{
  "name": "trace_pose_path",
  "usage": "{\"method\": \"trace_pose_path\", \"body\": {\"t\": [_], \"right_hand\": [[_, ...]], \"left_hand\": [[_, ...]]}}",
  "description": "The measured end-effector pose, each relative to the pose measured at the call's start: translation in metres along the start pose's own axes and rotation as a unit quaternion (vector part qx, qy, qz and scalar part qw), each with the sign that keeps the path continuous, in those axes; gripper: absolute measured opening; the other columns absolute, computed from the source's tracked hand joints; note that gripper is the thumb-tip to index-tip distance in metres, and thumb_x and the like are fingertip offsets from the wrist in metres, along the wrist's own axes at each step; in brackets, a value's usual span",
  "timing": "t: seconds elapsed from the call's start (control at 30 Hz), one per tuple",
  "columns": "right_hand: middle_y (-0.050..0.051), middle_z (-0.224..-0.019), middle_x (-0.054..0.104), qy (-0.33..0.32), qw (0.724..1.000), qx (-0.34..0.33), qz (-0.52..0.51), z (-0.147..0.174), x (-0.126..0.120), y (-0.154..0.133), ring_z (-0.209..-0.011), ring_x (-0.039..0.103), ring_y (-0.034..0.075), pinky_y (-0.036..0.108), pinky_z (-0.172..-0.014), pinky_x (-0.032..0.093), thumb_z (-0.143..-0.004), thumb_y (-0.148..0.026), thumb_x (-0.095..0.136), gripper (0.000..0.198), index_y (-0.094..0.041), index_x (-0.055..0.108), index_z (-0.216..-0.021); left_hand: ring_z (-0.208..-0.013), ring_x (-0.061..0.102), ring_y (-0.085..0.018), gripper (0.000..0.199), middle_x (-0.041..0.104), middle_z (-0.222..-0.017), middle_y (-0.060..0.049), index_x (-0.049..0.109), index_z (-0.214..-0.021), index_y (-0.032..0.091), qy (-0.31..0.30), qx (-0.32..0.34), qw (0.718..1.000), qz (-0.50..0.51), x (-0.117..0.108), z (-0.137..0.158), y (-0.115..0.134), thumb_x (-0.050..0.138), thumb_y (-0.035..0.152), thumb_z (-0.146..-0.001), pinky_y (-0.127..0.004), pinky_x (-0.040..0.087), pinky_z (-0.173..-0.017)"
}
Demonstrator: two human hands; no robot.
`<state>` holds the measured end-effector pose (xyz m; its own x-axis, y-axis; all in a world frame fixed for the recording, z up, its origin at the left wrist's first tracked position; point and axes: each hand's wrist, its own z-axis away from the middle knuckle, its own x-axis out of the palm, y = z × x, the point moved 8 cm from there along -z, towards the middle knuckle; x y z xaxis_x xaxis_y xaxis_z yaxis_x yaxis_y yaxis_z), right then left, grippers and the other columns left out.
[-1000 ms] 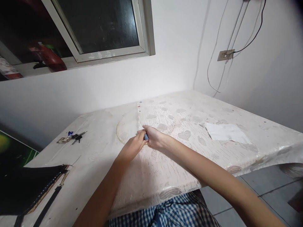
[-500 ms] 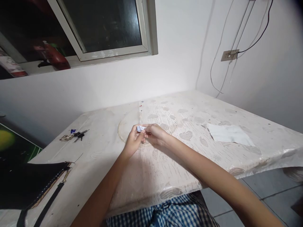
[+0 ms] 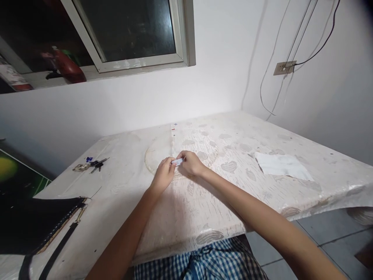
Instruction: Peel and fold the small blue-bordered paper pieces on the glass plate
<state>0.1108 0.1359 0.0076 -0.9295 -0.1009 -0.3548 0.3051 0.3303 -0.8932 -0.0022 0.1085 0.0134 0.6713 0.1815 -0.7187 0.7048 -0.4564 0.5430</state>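
Observation:
Between my two hands, near the middle of the table, is a small white rectangular piece point(image 3: 177, 161); whether it is folded paper or a little box I cannot make out. My left hand point(image 3: 165, 171) has its fingers closed on the left end. On the other end, my right hand point(image 3: 191, 162) pinches with bent fingers. Both hands are low over the tablecloth point(image 3: 215, 202), inside a faint ring-shaped stain. The fingers cover both ends of the piece.
Keys point(image 3: 98, 165) with a tag lie at the left, and a black bag point(image 3: 35, 221) with a strap rests at the near left. A white sheet point(image 3: 282, 166) lies on the right. Behind the table are a wall, a window point(image 3: 140, 64) and a wall socket point(image 3: 284, 68).
The white piece has turned and moved slightly right and down, with more of its flat face showing. My right hand has turned to pinch its right end; my left hand has shifted slightly.

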Motion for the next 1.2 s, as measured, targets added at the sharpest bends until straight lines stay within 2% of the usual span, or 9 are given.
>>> {"method": "trace_pose_path", "body": {"t": [0.07,0.17,0.27,0.47,0.67,0.87,1.07,1.2], "right_hand": [[0.002,-0.069,0.056,-0.038,0.998,0.000,0.059,0.000,0.003,0.005,-0.064,0.048,0.015,0.026,-0.061,0.033,-0.055,-0.004,0.052,0.022,-0.019,0.058,-0.069],[0.002,-0.067,0.057,-0.075,0.992,0.012,0.104,0.001,0.004,0.010,-0.062,0.047,0.015,0.026,-0.058,0.032,-0.052,-0.002,0.051,0.025,-0.019,0.058,-0.069],[0.002,-0.066,0.057,-0.096,0.990,0.020,0.101,0.001,0.006,0.011,-0.058,0.047,0.014,0.025,-0.055,0.032,-0.052,-0.003,0.050,0.027,-0.018,0.059,-0.073],[0.002,-0.061,0.056,-0.106,0.989,0.028,0.099,0.003,0.005,0.007,-0.054,0.048,0.013,0.023,-0.052,0.033,-0.055,-0.002,0.051,0.030,-0.015,0.062,-0.079],[-0.002,-0.050,0.052,-0.144,0.983,0.069,0.088,0.009,0.002,0.004,-0.047,0.046,0.009,0.021,-0.049,0.034,-0.063,-0.003,0.050,0.027,-0.012,0.064,-0.083],[0.002,-0.057,0.058,-0.153,0.979,0.049,0.128,0.004,0.003,0.006,-0.054,0.051,0.011,0.021,-0.052,0.036,-0.063,-0.004,0.050,0.023,-0.010,0.066,-0.078],[0.006,-0.071,0.063,-0.142,0.965,-0.007,0.221,0.004,0.004,-0.001,-0.063,0.053,0.013,0.021,-0.058,0.036,-0.067,-0.006,0.048,0.028,-0.012,0.067,-0.087],[0.008,-0.076,0.064,-0.147,0.958,-0.036,0.245,0.005,0.007,-0.004,-0.067,0.054,0.014,0.021,-0.059,0.036,-0.068,-0.006,0.046,0.031,-0.010,0.067,-0.090]], "left_hand": [[-0.080,0.055,-0.017,0.020,0.059,-0.086,-0.006,0.060,-0.088,0.017,-0.019,0.006,1.000,-0.011,0.004,-0.001,0.000,0.043,0.026,-0.082,-0.031,0.043,-0.074],[-0.068,0.052,-0.015,0.020,0.057,-0.080,-0.004,0.062,-0.087,0.017,-0.024,-0.020,1.000,-0.001,0.006,-0.001,-0.004,0.046,0.025,-0.079,-0.028,0.043,-0.065],[-0.061,0.051,-0.013,0.022,0.056,-0.075,-0.003,0.062,-0.091,0.016,-0.024,-0.058,0.998,0.022,0.008,0.000,-0.008,0.048,0.025,-0.077,-0.027,0.042,-0.060],[-0.064,0.056,-0.014,0.027,0.059,-0.073,-0.003,0.063,-0.096,0.015,-0.024,-0.091,0.993,0.070,0.008,0.001,-0.014,0.052,0.024,-0.073,-0.027,0.044,-0.062],[-0.061,0.056,-0.014,0.028,0.062,-0.069,-0.003,0.064,-0.095,0.015,-0.054,-0.139,0.982,0.113,0.012,0.003,-0.021,0.050,0.029,-0.075,-0.025,0.042,-0.058],[-0.063,0.056,-0.015,0.026,0.063,-0.071,-0.003,0.066,-0.090,0.016,-0.047,-0.114,0.988,0.098,0.013,0.001,-0.021,0.049,0.030,-0.076,-0.026,0.042,-0.061],[-0.067,0.055,-0.015,0.025,0.062,-0.077,-0.004,0.065,-0.090,0.016,-0.039,-0.083,0.994,0.050,0.011,0.000,-0.017,0.047,0.029,-0.078,-0.027,0.042,-0.065],[-0.069,0.055,-0.015,0.024,0.062,-0.080,-0.005,0.065,-0.089,0.017,-0.037,-0.075,0.996,0.040,0.010,-0.001,-0.015,0.047,0.028,-0.078,-0.027,0.041,-0.066]]}}
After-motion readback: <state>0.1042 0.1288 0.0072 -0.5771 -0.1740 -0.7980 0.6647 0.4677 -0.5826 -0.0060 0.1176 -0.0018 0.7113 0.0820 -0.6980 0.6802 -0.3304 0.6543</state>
